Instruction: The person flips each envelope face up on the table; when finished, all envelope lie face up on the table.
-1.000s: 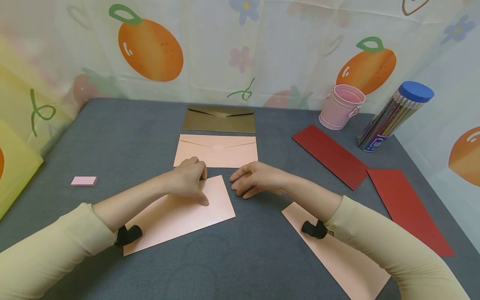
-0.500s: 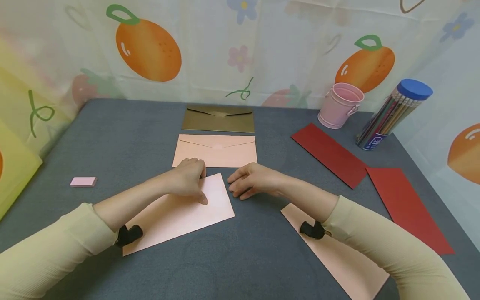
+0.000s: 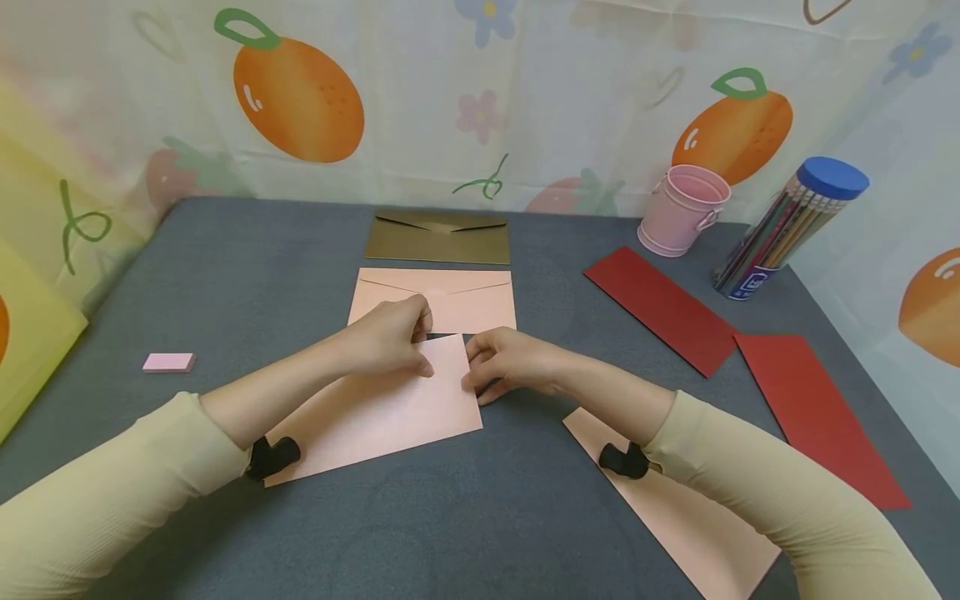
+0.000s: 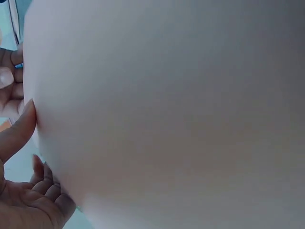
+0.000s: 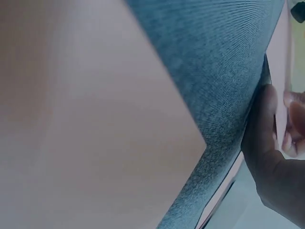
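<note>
A plain pale pink envelope (image 3: 390, 421) slants across the middle of the head view. My left hand (image 3: 390, 337) pinches its upper edge, thumb on the near face and fingers behind. In the left wrist view the envelope (image 4: 162, 119) fills most of the picture, with the left thumb (image 4: 20, 132) against its edge. My right hand (image 3: 517, 362), fingers loosely bent, has its fingertips right at the envelope's right edge. Just behind the hands lies a second pink envelope (image 3: 468, 310), its flap side up, partly covered by the left hand.
An olive-gold envelope (image 3: 435, 248) lies at the back. Under the right forearm rests another pink envelope (image 3: 675, 508). Two red envelopes (image 3: 660, 312) lie to the right, before a pink bucket (image 3: 682, 212) and a tub of pencils (image 3: 787, 233). An eraser-like pink block (image 3: 168, 362) is at left.
My left hand has shifted right and away from me with the pink envelope, so its right edge now meets the right fingertips. The right hand has barely moved.
</note>
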The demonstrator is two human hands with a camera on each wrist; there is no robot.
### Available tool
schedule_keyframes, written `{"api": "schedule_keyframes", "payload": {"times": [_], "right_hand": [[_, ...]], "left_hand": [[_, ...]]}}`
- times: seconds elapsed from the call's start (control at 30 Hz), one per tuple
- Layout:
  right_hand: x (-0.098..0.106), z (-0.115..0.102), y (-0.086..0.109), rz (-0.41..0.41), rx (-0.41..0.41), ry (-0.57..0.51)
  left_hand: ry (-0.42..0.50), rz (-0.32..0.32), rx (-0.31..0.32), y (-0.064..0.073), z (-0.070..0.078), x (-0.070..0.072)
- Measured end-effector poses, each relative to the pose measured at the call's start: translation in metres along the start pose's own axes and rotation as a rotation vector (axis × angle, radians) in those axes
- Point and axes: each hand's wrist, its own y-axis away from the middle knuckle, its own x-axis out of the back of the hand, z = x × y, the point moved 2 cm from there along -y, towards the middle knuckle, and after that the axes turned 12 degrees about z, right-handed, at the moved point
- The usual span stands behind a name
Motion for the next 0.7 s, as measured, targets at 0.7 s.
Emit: {"api": "schedule_keyframes", "payload": {"times": [0.7], "right_hand": [[0.07,0.024,0.028,0.039,0.04,-0.015]], "left_hand": [[0.076,0.117,0.025,-0.009,-0.005,0.006]]}}
